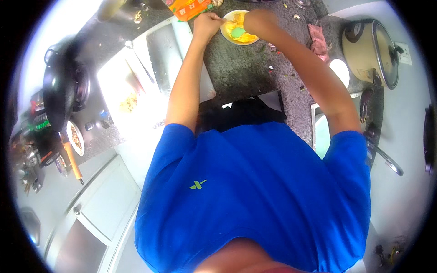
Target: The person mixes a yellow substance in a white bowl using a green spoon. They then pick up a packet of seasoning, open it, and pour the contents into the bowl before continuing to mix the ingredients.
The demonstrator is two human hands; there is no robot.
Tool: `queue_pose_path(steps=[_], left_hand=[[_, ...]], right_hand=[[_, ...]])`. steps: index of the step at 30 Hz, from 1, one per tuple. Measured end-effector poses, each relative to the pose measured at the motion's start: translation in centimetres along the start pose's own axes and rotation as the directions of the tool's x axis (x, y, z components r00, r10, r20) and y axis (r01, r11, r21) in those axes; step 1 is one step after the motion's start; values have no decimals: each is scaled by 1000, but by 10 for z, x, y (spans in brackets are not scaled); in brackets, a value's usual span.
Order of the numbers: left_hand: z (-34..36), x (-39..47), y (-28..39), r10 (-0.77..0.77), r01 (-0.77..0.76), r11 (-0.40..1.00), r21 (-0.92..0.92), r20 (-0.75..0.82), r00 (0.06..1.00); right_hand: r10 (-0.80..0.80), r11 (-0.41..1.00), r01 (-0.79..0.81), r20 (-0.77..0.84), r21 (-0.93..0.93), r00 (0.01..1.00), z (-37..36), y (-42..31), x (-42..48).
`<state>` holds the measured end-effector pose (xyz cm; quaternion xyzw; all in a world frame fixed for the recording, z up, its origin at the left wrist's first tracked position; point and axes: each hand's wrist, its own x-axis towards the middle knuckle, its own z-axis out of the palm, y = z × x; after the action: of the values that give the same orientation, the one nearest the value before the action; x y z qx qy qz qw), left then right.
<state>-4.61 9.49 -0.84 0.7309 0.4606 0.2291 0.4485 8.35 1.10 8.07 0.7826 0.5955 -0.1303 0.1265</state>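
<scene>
A white bowl [224,32] holding yellow food [246,38], possibly egg, stands on the dark stone counter [235,65]. At the bowl's left rim, my left hand [206,24] pinches the edge between its fingers. My right hand [262,24] hangs over the bowl's right side, closed around a green spoon or spatula [238,32]. Only the flat green head shows against the food; the handle is hidden by that hand. Just beyond my left hand lies an orange printed packet [188,8].
To the left are a sink [163,46], a ladle [141,63], a glare-washed board with chopped food [129,102], a black wok [59,92] and a plate of food [75,138]. Rightwards sit a pink cloth [318,41], a rice cooker [365,51] and a knife-like handle [389,162].
</scene>
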Motion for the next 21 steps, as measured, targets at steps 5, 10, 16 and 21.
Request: queue_pose_path(steps=[5,10,16,21], left_hand=[[0,-11,13,-45,45,999,4,-21,999],[0,-56,24,-260,289,938,-188,164,951],[0,-61,35,-209,201,902,-383,21,978],[-1,-41,15,-161,180,929,-325,84,983]], right_hand=[[-25,995,24,6,93,1000,-3,13,-7],[53,981,-45,-39,190,998,7,42,-29],[67,963,-47,-68,265,995,6,49,-38],[-131,991,134,-167,4,977,22,38,-23]])
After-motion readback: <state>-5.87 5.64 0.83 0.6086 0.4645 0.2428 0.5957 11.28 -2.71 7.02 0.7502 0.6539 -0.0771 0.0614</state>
